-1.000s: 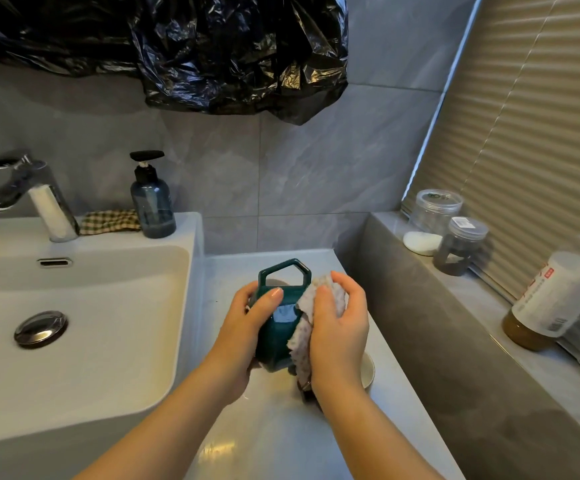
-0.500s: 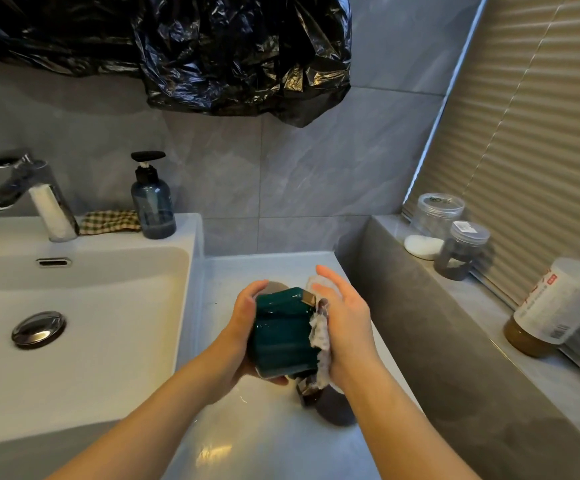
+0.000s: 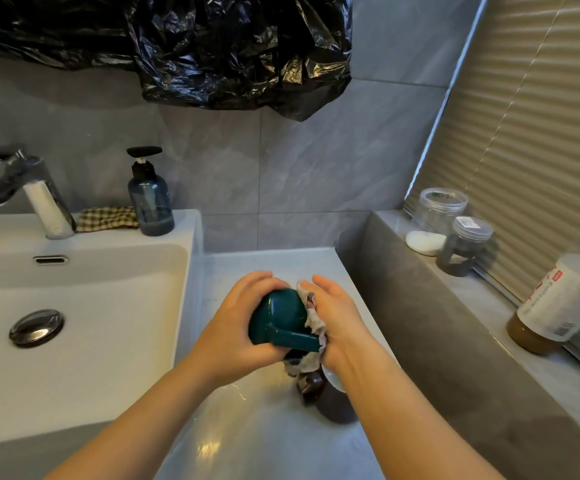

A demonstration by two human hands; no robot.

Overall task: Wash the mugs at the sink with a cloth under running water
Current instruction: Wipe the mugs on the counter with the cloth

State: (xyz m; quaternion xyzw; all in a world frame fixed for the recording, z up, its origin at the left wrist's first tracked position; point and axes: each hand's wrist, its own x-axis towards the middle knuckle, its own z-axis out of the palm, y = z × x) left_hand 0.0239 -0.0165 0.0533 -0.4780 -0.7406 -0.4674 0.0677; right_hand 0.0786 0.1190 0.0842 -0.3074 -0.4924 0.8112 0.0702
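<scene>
Over the counter right of the sink, my left hand (image 3: pixel 238 327) grips a dark green mug (image 3: pixel 276 318) turned on its side, its angular handle pointing toward me and to the right. My right hand (image 3: pixel 339 318) holds a grey-white cloth (image 3: pixel 311 323) pressed against the mug's right end. Below the hands a brown mug (image 3: pixel 319 393) stands on the counter, partly hidden by my right wrist. The white sink (image 3: pixel 115 306) lies to the left; no water runs from the chrome tap (image 3: pixel 29 192).
A blue soap dispenser (image 3: pixel 150 199) and a checked cloth (image 3: pixel 106 218) sit on the sink's back rim. Black plastic bags (image 3: pixel 212 46) hang above. On the right ledge stand two clear jars (image 3: pixel 444 209), a white soap bar (image 3: pixel 423 242) and a large brown bottle (image 3: pixel 558 306).
My left hand has rotated the green mug, so its handle went from the top to the near side. The right hand with the cloth stays against the mug's right end.
</scene>
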